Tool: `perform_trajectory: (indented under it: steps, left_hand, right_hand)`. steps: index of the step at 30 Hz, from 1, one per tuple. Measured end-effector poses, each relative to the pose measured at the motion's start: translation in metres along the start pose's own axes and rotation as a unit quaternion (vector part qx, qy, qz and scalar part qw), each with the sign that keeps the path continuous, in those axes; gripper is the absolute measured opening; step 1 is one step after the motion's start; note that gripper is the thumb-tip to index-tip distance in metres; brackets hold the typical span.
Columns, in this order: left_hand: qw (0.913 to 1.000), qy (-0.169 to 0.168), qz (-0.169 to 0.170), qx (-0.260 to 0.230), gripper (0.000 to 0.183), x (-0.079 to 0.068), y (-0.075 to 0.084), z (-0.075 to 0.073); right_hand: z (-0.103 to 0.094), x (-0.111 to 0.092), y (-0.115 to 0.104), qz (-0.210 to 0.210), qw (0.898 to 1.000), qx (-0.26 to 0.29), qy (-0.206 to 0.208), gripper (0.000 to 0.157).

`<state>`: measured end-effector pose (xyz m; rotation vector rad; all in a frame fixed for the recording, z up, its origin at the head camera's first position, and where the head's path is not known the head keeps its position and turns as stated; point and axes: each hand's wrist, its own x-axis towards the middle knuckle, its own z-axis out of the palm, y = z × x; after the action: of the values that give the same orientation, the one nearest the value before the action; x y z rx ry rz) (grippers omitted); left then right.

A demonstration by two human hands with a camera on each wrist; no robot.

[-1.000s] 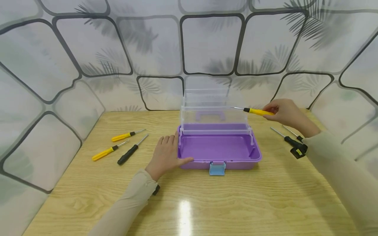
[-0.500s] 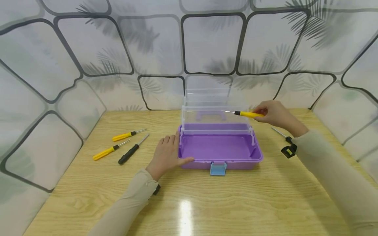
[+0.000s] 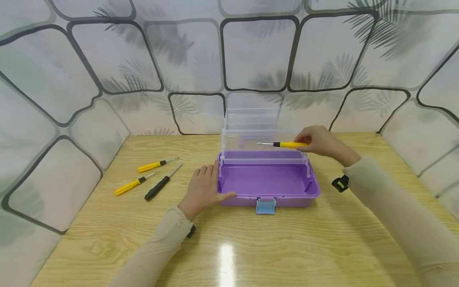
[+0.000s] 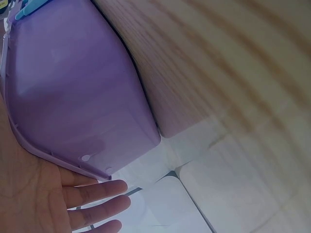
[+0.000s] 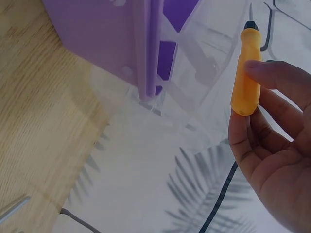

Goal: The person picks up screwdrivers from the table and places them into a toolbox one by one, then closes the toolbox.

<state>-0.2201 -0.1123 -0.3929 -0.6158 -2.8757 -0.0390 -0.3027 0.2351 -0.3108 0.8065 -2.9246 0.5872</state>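
Observation:
A purple toolbox [image 3: 265,201] with a blue latch [image 3: 265,206] stands in the middle of the table, its clear lid [image 3: 233,137] raised at the back. My left hand [image 3: 202,191] lies against the box's left end, fingers straight along the side and thumb over the front rim. Between thumb and fingers, my right hand [image 3: 319,141] pinches the yellow handle of a screwdriver [image 3: 287,144]. That screwdriver is level above the back of the box, in front of the lid, tip pointing left. The right wrist view shows the thumb pressed on the handle [image 5: 247,73].
Left of the box lie two yellow screwdrivers [image 3: 150,166] [image 3: 128,186] and a black-handled screwdriver [image 3: 157,188]. In the right wrist view, a metal shaft [image 5: 14,208] lies on the table. A patterned cloth wall [image 3: 258,52] stands behind the wooden table [image 3: 287,247].
My right hand has carried the yellow screwdriver left and slightly lower, from beside the lid to over the back of the box. The left hand has stayed at the box's left end.

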Motion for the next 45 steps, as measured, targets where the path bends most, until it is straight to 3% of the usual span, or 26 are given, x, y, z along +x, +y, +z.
perform_trajectory:
  steps: [20,45]
  left_hand:
    - [1.0000,0.000,-0.002,-0.005,0.113,0.000,0.000,0.001]
    - [0.9997,0.025,0.004,0.001,0.113,0.000,-0.002,0.003]
  right_hand:
    - [0.021,0.013,-0.005,-0.036,0.998,0.029,-0.039,0.011]
    - [0.027,0.017,-0.005,-0.033,0.995,0.058,-0.076,0.013]
